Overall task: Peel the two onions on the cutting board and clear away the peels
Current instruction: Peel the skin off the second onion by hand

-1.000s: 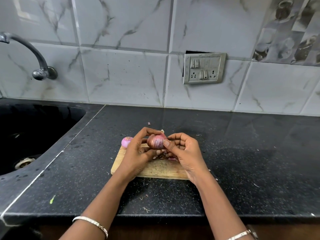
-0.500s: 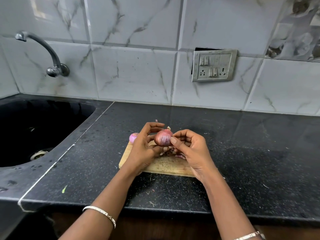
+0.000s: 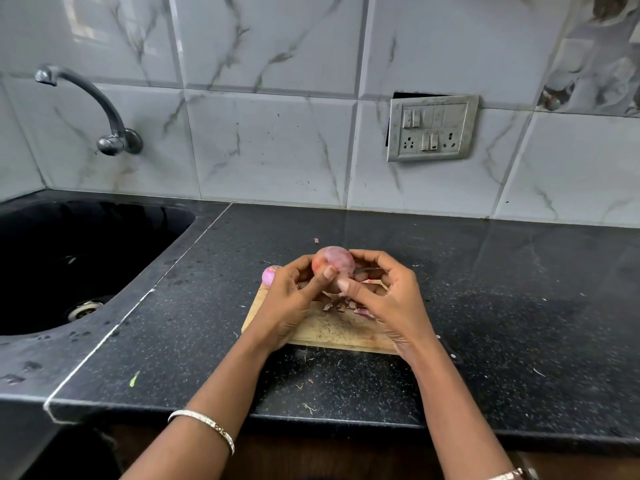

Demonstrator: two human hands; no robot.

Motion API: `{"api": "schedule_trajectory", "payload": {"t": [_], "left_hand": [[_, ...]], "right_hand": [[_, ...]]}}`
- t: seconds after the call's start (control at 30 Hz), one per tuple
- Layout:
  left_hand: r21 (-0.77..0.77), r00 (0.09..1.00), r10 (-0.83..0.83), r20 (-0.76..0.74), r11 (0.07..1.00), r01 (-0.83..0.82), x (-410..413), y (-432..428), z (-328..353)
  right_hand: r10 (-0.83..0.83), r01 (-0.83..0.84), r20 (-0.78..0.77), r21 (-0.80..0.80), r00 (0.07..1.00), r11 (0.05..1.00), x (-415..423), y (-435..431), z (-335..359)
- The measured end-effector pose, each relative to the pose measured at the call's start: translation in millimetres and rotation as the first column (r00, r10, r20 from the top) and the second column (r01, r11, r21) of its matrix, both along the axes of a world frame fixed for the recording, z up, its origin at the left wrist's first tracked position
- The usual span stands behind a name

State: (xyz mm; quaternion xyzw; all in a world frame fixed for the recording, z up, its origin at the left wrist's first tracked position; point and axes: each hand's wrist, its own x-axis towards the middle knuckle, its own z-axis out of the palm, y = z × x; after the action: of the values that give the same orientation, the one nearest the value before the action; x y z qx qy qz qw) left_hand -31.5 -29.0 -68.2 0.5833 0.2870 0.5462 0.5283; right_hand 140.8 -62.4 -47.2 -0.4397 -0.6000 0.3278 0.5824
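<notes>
The sink [image 3: 86,258] lies well to the left, its edge level with the black counter [image 3: 519,306]. The second onion [image 3: 269,274] sits at the far left corner of the cutting board [image 3: 332,332], just beside the left hand [image 3: 294,299]. A nudge from that hand could probably roll it off the corner toward the sink. The left hand holds the onion [image 3: 333,263] above the board, with the fingers curled round its left side and the thumb pressed on its near face. The right hand [image 3: 384,299] curls round the right side, with its thumb at the lower edge where skin hangs. A thin dark shape shows between its fingers; what it is cannot be told. The bared surface looks smooth, so a hard pull on the skin could slip the onion out of both grips. Peels [image 3: 343,305] lie under the hands in the middle of the board; a careless sweep could scatter them over the near edge, where scraps already lie. To the right, the counter offers wide room for moving. The wall and its switch plate [image 3: 433,128] bound the far side.
</notes>
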Motion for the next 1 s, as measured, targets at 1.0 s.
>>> {"api": "schedule_trajectory", "payload": {"t": [1.0], "left_hand": [[-0.148, 0.997, -0.054, -0.053, 0.988, 0.046, -0.2, -0.1, 5.2]], "right_hand": [[-0.493, 0.222, 0.427, 0.542, 0.758, 0.811, 1.7, 6.6, -10.4]]}}
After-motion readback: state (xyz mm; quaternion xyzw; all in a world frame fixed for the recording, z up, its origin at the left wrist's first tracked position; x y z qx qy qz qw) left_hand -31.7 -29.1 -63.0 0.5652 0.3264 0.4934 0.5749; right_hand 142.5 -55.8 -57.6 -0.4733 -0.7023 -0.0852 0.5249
